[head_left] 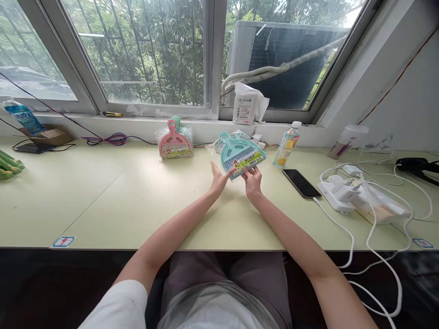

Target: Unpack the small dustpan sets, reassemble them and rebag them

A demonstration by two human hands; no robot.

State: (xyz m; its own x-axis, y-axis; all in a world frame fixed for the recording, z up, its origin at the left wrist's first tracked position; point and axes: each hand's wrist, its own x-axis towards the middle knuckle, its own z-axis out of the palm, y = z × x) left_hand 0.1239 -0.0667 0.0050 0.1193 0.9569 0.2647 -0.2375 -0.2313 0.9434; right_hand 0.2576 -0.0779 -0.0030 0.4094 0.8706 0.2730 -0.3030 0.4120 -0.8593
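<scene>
A teal mini dustpan and brush set (240, 153) with a yellow-green label is lifted in front of me, tilted. My right hand (253, 183) grips its lower edge, fingers closed on the label side. At its lower left corner is my left hand (218, 182), fingers stretched out and apart; the thumb reaches the corner, and I cannot tell whether it touches. Clear plastic wrap (216, 146) shows behind the teal set. To the left, a stack of similar sets stands upright by the wall, a pink dustpan set (176, 141) in front.
On the right are an orange-labelled drink bottle (287, 145), a phone (302, 183) on a cable, and a white power strip (338, 194) with tangled cords. A tissue pack (246, 106) sits on the sill. Bundled wires (108, 139) and a cardboard box (56, 135) lie left.
</scene>
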